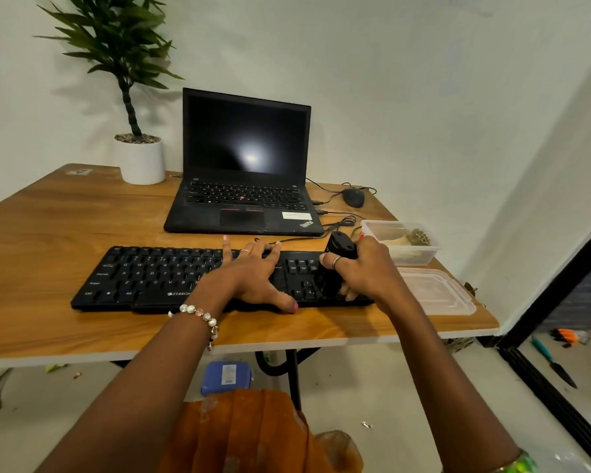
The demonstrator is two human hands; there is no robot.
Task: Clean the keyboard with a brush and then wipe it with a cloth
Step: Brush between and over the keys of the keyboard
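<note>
Your keyboard (157, 278) lay flat along the near part of the wooden table (48, 233), in front of the open laptop (243, 165). By the look of it, it was a light, stiff plastic slab that would skate on the smooth top if pushed sideways, with loose keycaps that could snag — so it wanted holding down from above, not lifting. Your left hand (253, 278) did just that: fingers spread nearly straight across the keys right of centre, fingertips reaching the far rows, thumb near the front edge, pressing and gripping nothing.

Your right hand (362, 271) had its fingers curled round the black brush (338, 254), which stood roughly upright over the right-hand key block. Its lower end met the keys there; whether bristles were actually touching was too dark to tell. The brush looked small, rigid and easy to control with a grip near its middle, where you had it.

I judged the brushing step to be in hand. A clear plastic container (423, 257) sat just beyond the keyboard's right end, with something pale inside — possibly the cloth, though I could not tell — and its lid (437, 295) lay beside it.
</note>
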